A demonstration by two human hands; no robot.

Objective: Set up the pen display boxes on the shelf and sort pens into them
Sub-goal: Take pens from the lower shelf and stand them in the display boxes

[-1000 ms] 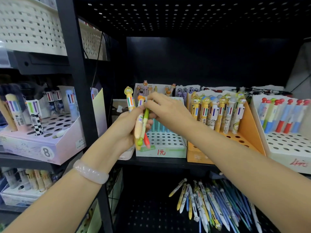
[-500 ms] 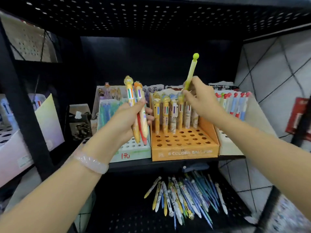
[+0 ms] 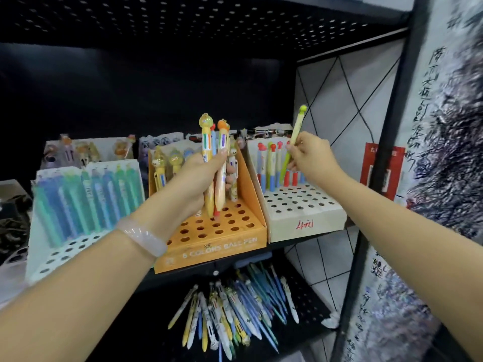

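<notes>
Head view: loose pens (image 3: 230,320) heaped beneath orange box (image 3: 217,246).

bare arms, pale translucent bangle (image 3: 142,237) on left wrist

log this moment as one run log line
left hand: grips pen bundle | right hand: pinches green pen over white box

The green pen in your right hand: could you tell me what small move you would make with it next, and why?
Probably lower the green pen, tip down, into a free hole of the white box. The right hand pinches it just above that box's back rows, where similar ball-topped pens stand, and many front holes are open. The left hand grips a bundle of pens.
</notes>
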